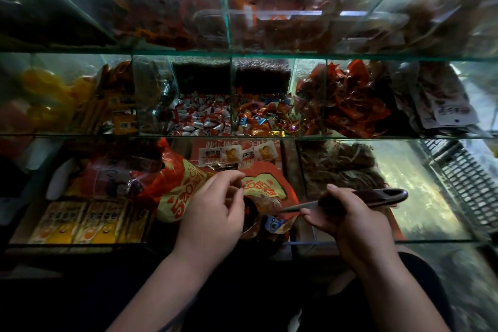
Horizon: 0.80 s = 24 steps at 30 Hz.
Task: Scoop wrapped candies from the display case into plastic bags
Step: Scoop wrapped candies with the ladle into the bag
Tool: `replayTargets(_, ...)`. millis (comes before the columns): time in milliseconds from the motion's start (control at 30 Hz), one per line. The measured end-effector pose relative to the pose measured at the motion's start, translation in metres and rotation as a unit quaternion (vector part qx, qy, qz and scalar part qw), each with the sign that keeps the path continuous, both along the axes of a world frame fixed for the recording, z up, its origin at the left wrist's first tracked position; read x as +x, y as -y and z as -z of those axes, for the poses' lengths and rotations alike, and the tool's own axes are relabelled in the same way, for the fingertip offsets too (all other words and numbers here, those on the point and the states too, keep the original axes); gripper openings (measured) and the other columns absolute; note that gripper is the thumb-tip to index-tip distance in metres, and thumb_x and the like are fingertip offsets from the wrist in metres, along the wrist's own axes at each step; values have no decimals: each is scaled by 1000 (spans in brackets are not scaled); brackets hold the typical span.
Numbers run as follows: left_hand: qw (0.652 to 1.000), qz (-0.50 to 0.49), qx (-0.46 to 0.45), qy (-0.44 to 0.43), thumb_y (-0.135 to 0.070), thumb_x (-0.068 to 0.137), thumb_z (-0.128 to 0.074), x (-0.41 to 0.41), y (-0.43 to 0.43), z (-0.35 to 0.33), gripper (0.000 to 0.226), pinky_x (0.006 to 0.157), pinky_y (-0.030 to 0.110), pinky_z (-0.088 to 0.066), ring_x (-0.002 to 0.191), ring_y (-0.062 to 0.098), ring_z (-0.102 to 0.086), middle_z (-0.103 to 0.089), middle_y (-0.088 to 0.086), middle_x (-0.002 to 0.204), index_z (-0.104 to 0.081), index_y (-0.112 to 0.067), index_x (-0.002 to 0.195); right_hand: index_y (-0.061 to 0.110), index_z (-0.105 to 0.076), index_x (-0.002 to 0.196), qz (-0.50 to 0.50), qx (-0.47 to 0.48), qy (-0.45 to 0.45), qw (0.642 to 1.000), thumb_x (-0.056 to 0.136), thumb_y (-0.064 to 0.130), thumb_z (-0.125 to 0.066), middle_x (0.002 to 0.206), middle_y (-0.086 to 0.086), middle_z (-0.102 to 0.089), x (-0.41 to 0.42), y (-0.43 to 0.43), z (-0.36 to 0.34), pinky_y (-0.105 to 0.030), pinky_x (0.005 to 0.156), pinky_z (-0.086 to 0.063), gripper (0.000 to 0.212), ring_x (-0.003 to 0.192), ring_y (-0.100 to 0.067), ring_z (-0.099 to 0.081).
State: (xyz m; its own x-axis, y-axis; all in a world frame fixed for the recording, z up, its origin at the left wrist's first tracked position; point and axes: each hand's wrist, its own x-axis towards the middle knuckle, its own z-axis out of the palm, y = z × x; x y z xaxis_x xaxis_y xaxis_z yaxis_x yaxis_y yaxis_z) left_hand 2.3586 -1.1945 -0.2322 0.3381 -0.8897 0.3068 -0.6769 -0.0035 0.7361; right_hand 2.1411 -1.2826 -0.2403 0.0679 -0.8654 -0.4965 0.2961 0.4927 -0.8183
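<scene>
Biggest risk here imo is candy going overboard. The left hand (215, 205) pinches the rim of the red and yellow bag (183, 188) with thumb and fingertips, and that looks like a pretty light grip on thin, floppy plastic. If the rim slips or folds shut while the scoop (377, 195) is tipping, the load lands on the shelf instead of in the bag. The right hand (347, 219) has a closed grip around the scoop's dark handle, with the metal shaft pointing left into the bag mouth. The bowl end is dark and partly behind the left hand, so I can't tell how full it is. One blue-wrapped candy (273, 224) sits right at the bag's lower edge and looks like it could slide out. The glass front of the display case (242, 137) is close too, so a careless swing back could knock it.

As for what's where: the middle shelf has a bin of white and red candies (199, 118), and right next to it a bin of orange mixed candies (262, 116). Further right is a pile of red foil packets (353, 100). On the bottom shelf, yellow boxes (64, 224) sit left of the bag, and some brown dried stuff (339, 167) fills the section to the right.
</scene>
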Motion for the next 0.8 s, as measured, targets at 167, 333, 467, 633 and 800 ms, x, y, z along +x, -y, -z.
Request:
replayTargets(167,961,-13,260,90,-41,100,-54,3,14,17,58,113,35,-39,138,16,-42,-41,-8,152,-35,-25,153,5,-64,79,2,-35,19,999,93,13,-68,63,-12,-71,-10,-6,-22,-38,59,-62,17,78,-50,-74)
replayTargets(333,943,24,313,111,-50,104,-37,-7,14,34,69,123,38,-13,154,17,-12,-13,-4,168,-8,-24,161,14,-72,61,-41,-70,20,997,92,0,-61,63,-11,-68,-13,-14,-42,-36,60,-63,36,76,-45,-75)
replayTargets(467,958,9,265,113,-46,107,-28,-17,12,43,60,118,27,-3,154,12,-6,-10,-7,169,-10,-28,161,0,-66,80,-55,-75,38,995,88,-12,-58,64,-16,-69,-15,-21,-55,-39,68,-65,17,74,-45,-75)
replayTargets(633,970,1,220,100,-38,108,-27,-19,19,42,56,115,25,-1,154,10,-1,-8,-10,169,-9,-31,161,-1,-65,85,-43,-98,47,993,84,-16,-59,68,-20,-70,-16,-27,-67,-39,71,-65,16,78,-45,-75)
replayTargets(800,984,21,143,102,-39,108,-29,-14,51,18,64,119,27,2,151,4,7,5,-10,169,9,-33,159,2,-61,84,14,-85,93,992,91,-8,-53,66,-13,-69,-12,-15,-78,-30,61,-63,14,77,-41,-77)
